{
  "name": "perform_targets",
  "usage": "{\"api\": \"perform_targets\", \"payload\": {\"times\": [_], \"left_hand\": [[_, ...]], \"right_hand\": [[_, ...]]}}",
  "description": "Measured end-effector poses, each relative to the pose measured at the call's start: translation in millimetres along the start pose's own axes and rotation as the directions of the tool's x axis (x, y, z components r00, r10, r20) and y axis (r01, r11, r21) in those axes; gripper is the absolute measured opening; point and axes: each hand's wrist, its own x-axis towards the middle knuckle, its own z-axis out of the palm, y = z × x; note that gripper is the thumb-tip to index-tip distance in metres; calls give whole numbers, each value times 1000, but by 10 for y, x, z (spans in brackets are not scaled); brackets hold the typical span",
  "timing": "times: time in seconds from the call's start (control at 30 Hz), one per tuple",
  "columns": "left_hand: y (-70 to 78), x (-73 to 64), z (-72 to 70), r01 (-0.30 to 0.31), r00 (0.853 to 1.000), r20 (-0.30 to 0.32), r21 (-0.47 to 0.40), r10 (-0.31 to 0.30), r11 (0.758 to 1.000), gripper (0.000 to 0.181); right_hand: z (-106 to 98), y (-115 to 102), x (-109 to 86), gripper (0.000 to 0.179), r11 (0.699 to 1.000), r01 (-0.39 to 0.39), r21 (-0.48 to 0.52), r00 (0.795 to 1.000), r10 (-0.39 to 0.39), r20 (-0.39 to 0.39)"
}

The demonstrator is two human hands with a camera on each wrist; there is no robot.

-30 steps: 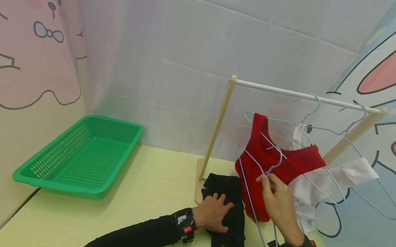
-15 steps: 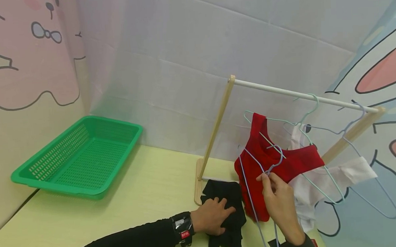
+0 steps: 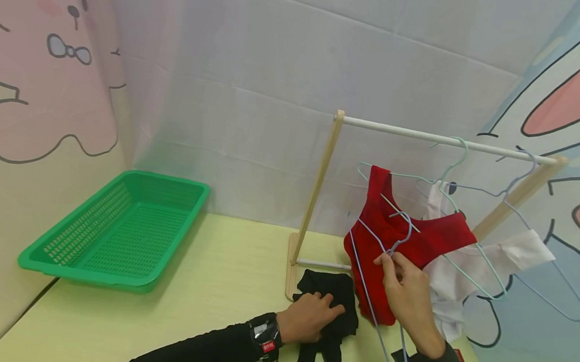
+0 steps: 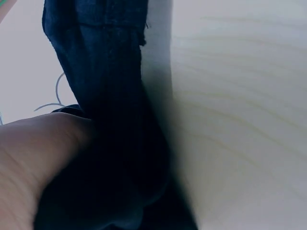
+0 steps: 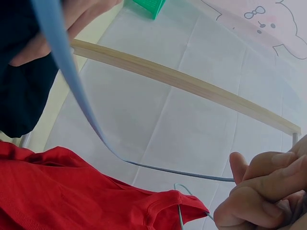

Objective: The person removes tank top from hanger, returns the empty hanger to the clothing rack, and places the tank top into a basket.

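Observation:
My left hand (image 3: pixel 308 316) rests on a small black garment (image 3: pixel 340 287) on the table, fingers spread over the cloth. Two narrow strips of the garment stretch toward the front edge. In the left wrist view, dark cloth (image 4: pixel 103 62) fills the middle and covers part of the hand. My right hand (image 3: pixel 409 297) pinches a blue hanger (image 3: pixel 366 285) just below its hook. That hanger bears no clothing and overlaps a red sleeveless top (image 3: pixel 385 241), which hangs on a mint-green hanger (image 3: pixel 454 168). The right wrist view shows the right hand's curled fingers (image 5: pixel 268 187) at the hanger.
A wooden rack with a white rail (image 3: pixel 404 131) stands at the right. Behind the red top, a white garment (image 3: pixel 488 264) hangs on another blue hanger (image 3: pixel 567 287). A green plastic basket (image 3: pixel 132 236) sits at the left on the pale table (image 3: pixel 230 259).
The black garment has slid toward the front edge under my left hand, uncovering the rack's lower white bar. The right hand has stayed nearly still with the blue hanger.

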Motion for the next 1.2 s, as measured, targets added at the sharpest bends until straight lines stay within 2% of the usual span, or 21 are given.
{"api": "perform_targets", "payload": {"times": [0.1, 0.2, 0.33, 0.43, 0.7, 1.07, 1.2], "left_hand": [[-42, -10, 13, 4, 1000, 7, -38, -3, 999, 69], [-111, -2, 45, 18, 1000, -1, -112, -18, 994, 67], [-202, 15, 99, 62, 998, -4, -227, -64, 972, 67], [-240, 20, 120, 77, 997, -5, -279, -82, 957, 68], [-272, 6, 126, 61, 995, -58, -304, -82, 951, 70], [-289, -109, -230, 78, 990, -86, -354, -115, 932, 71], [-307, -141, -280, 76, 987, -101, -381, -123, 922, 70]], "right_hand": [[5, -3, -1, 20, 1000, -4, 8, 1000, 4, 5], [7, 4, 3, 20, 1000, -5, 13, 1000, 5, 2], [11, 14, 6, 20, 1000, 3, 15, 1000, -3, -6], [15, 17, 7, 20, 1000, 9, 17, 1000, -9, -9], [16, 7, 17, 20, 1000, 23, 7, 1000, -22, -21], [-13, 4, 48, 21, 999, 26, 27, 1000, -27, 13], [-24, 1, 53, 22, 999, 28, 25, 999, -28, 16]]}}
